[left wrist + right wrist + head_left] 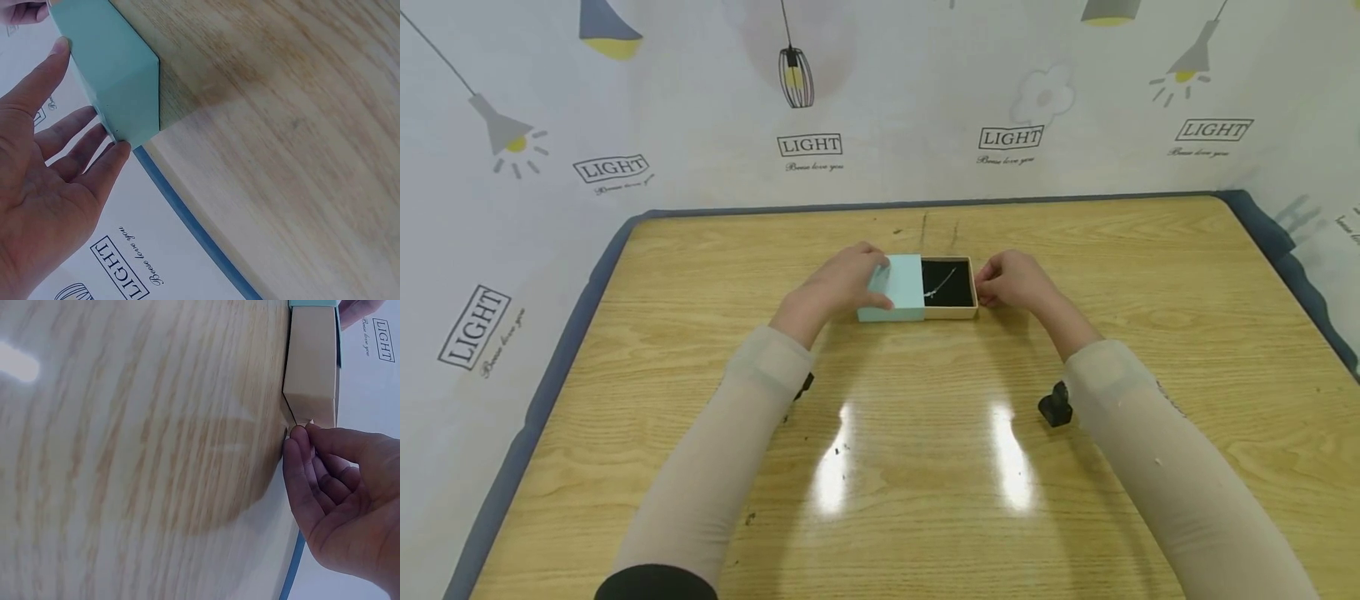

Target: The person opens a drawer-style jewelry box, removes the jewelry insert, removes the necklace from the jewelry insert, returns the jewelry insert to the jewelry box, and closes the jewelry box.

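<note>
A slide-out jewelry box lies on the table, partly pulled open. Its light teal sleeve [906, 287] covers the left half, and a beige drawer [951, 313] sticks out to the right. On the drawer's black lining lies a thin silvery necklace [943, 282], partly hidden under the sleeve. My left hand [841, 282] holds the sleeve across its top, thumb toward the near side and fingers toward the far side. At the drawer's outer end, thumb and forefinger of my right hand [1013, 282] pinch a small pull tab [311, 421], mostly covered by the fingertips.
The wooden table [917, 467] has a dark blue edge [925, 203] along its back and sides. Behind it rises a pale wall covering [910, 108] printed with lamps and lettering. A small black device [1056, 405] sits at the right wrist.
</note>
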The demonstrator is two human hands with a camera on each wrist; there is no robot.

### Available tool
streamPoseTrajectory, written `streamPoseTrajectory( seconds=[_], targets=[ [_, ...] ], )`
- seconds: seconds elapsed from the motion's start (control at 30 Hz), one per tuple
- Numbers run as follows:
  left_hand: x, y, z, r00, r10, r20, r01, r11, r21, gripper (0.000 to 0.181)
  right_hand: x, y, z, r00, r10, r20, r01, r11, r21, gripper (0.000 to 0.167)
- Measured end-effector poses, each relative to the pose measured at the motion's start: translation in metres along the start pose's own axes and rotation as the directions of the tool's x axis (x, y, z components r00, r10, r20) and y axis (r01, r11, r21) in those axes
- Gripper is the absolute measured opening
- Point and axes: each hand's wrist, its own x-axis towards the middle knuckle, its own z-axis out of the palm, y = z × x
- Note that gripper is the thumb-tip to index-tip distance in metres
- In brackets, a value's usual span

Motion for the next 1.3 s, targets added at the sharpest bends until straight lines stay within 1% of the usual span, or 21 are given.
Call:
streamPoseTrajectory(
  seconds=[0.17, 0.6, 0.87, 1.3],
  targets=[
    [-0.001, -0.001, -0.001, 1.0, 0.0, -0.006, 0.0, 1.0, 0.003, 0.074, -0.001, 0.002, -0.002, 1.0, 0.002, -0.012, -0.002, 1.0, -0.008, 0.016],
    [-0.002, 0.001, 0.0, 1.0, 0.002, -0.01, -0.002, 1.0, -0.009, 0.073, -0.001, 0.005, -0.003, 1.0, 0.012, -0.009, -0.012, 1.0, -0.014, 0.016],
    [-0.002, 0.001, -0.001, 1.0, 0.004, -0.006, -0.004, 1.0, -0.019, 0.074, -0.001, 0.008, -0.005, 1.0, -0.011, -0.02, 0.01, 0.999, -0.039, 0.017],
    [-0.001, -0.001, 0.0, 1.0, 0.007, -0.003, -0.007, 1.0, -0.025, 0.075, -0.002, 0.011, -0.007, 1.0, -0.005, -0.022, 0.005, 0.999, -0.034, 0.016]
  ],
)
